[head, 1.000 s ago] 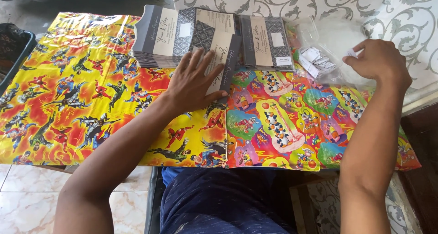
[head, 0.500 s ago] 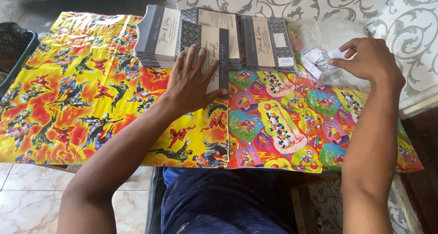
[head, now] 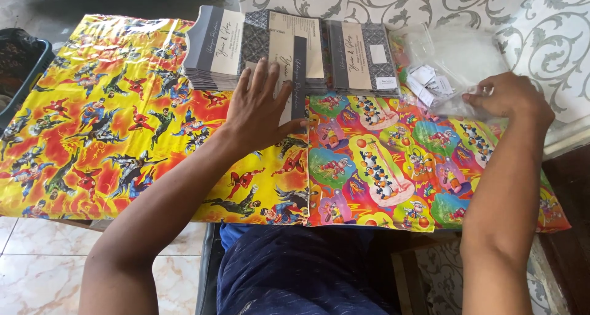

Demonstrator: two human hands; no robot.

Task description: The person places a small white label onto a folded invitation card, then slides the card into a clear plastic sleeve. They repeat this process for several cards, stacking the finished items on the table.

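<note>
My left hand (head: 261,109) lies flat, fingers spread, on a grey and cream card (head: 294,75) in front of the card stacks (head: 258,44). My right hand (head: 507,97) rests at the right, fingertips pinching at a clear plastic bag (head: 458,60) that holds small white paper slips (head: 427,81). Three stacks of the same grey-patterned cards stand side by side at the far edge of the table.
The table is covered with a yellow cartoon-hero wrapping sheet (head: 92,118) on the left and a multicoloured cartoon sheet (head: 393,161) on the right. A dark crate (head: 18,63) sits at far left. A white patterned wall (head: 430,1) rises behind. Tiled floor lies below left.
My right hand has slid down and right along the plastic bag. My left hand stays flat on the card, which has shifted slightly toward the stacks.
</note>
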